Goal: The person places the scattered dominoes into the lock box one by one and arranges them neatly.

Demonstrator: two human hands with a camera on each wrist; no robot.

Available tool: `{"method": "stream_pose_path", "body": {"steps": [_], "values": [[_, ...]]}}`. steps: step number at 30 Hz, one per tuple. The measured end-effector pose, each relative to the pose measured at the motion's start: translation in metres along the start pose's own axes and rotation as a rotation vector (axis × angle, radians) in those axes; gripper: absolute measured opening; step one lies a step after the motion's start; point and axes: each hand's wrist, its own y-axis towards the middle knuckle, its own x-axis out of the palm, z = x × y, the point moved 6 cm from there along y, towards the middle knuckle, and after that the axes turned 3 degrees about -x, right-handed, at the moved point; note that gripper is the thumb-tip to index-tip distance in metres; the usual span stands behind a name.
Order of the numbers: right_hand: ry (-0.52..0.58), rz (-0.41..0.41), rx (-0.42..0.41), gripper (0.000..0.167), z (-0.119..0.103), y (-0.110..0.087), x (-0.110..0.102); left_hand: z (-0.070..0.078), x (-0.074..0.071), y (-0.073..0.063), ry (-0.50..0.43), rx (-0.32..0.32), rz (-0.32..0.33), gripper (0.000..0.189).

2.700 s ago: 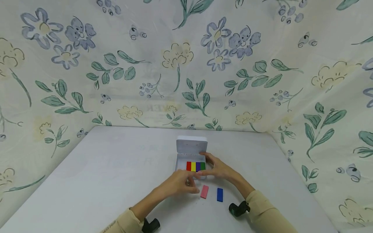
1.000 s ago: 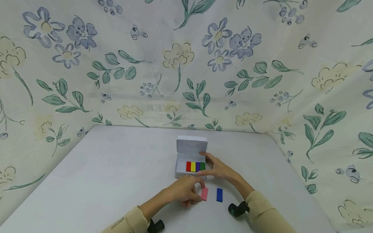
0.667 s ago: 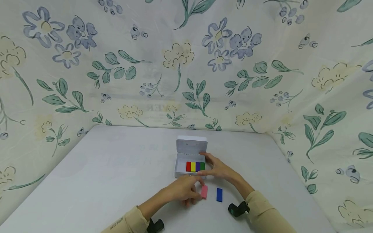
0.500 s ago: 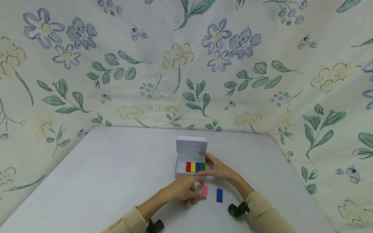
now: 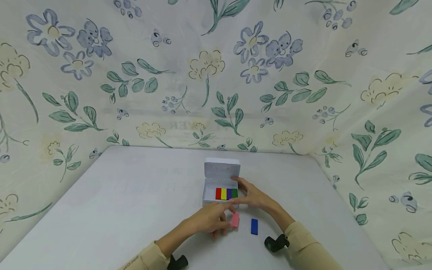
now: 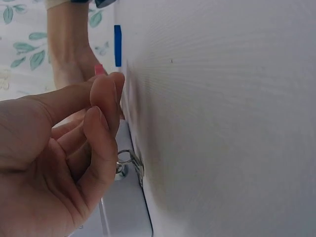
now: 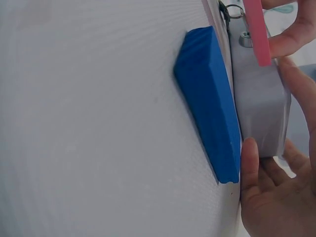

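Box [image 7: 259,108] smooth, glossy, metal-looking; blue block [image 7: 207,103], pink block [image 7: 257,32] matt; right sleeve [image 5: 310,242] cloth.

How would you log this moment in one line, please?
left hand: pinches pink block; right hand: holds white box; blue block: on table

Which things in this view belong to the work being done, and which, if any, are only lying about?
Seem to belong:
Pink block, pinched by the left hand
White box, held by the right hand
Inside it: red block, yellow block, purple block, green block
Blue block, untouched, probably same set

Apparently not part:
Floral backdrop, just background
No clearly stray object
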Motion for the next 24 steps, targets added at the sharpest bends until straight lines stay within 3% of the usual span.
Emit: {"method": "stream_pose_path", "body": {"steps": [10, 17, 24], "values": [[-0.033, 0.007, -0.005, 0.091, 0.001, 0.001, 0.000, 0.007, -0.010, -0.004, 0.067, 0.066, -0.003, 0.042], [-0.031, 0.004, -0.002, 0.091, -0.001, 0.001, 0.000, 0.004, -0.019, -0.008, 0.065, 0.062, 0.019, 0.040], [-0.010, -0.011, -0.011, 0.089, -0.002, 0.000, 0.000, 0.001, -0.038, -0.012, 0.108, 0.051, 0.070, 0.040]]}}
